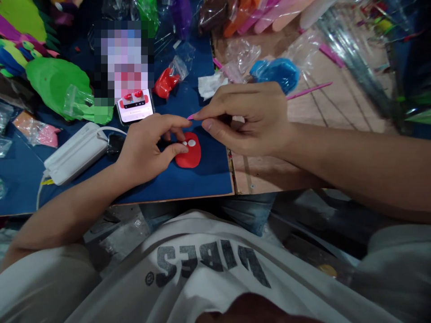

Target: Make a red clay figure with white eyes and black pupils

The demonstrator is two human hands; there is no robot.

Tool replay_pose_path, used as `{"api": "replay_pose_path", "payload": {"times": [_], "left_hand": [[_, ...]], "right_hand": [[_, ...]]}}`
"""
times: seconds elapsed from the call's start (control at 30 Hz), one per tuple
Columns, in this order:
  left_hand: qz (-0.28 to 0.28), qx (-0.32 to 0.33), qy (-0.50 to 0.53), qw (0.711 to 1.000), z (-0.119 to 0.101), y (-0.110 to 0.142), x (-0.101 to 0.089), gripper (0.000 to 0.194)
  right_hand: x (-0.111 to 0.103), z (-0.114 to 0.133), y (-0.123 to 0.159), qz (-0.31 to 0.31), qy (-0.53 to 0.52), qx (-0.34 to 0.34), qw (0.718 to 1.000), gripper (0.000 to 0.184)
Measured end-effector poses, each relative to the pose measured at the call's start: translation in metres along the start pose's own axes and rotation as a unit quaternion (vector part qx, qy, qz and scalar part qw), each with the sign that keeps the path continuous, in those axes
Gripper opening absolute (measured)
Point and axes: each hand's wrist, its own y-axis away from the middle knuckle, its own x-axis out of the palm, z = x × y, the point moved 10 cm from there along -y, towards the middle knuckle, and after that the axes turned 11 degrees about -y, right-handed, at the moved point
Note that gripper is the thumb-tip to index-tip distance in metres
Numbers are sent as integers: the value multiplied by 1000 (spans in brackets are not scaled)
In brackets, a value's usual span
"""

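Observation:
A flat, rounded red clay piece [189, 158] lies on the blue mat, with two small white ovals [191, 143] near its top; the left oval is partly covered. My left hand [144, 146] is open beside it, thumb at the piece's left edge, index finger stretched above. In a closed pinch, my right hand [249, 119] holds a thin pink modelling tool [310, 90]. The tool's shaft sticks out behind the hand, and its tip points at my left index fingertip. The middle of the tool is hidden by the hand.
A phone [136, 110] with a lit screen stands behind my left hand, near a white power bank [76, 152] with its cable. Around are green clay [59, 85], bagged red clay [166, 83], bagged blue clay [278, 74], crumpled white paper [210, 85] and a wooden board [269, 172].

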Motion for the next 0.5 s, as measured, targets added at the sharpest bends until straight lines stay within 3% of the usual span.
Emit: {"api": "replay_pose_path", "payload": {"times": [0.2, 0.33, 0.5], "left_hand": [[-25, -6, 32, 999, 2, 1, -6, 34], [-38, 38, 6, 999, -5, 2, -14, 18], [31, 20, -49, 998, -2, 3, -3, 15]], "right_hand": [[1, -3, 1, 2, -22, 15, 1000, 20], [0, 1, -1, 4, -18, 10, 1000, 21], [-2, 10, -3, -6, -2, -22, 1000, 21]]}}
